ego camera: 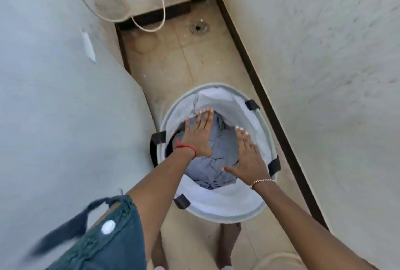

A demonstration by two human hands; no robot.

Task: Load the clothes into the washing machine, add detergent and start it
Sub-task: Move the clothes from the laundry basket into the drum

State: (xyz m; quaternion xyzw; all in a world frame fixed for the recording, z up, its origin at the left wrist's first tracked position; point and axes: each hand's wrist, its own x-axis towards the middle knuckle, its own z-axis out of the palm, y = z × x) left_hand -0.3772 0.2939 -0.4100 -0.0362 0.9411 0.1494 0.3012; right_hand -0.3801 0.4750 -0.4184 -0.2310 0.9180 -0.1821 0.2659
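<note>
Below, we logged a round fabric hamper [216, 206] of crumpled blue-grey cloth [218, 155]; left hand [198, 137] and right hand [249, 158], fingers spread flat, held nothing.

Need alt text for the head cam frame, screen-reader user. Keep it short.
Seen from above, a person's left hand and right hand, fingers spread and open, reach into a round white laundry hamper holding crumpled blue-grey clothes. The hamper stands on a beige tiled floor in a narrow space between white walls, with a floor drain beyond it.
</note>
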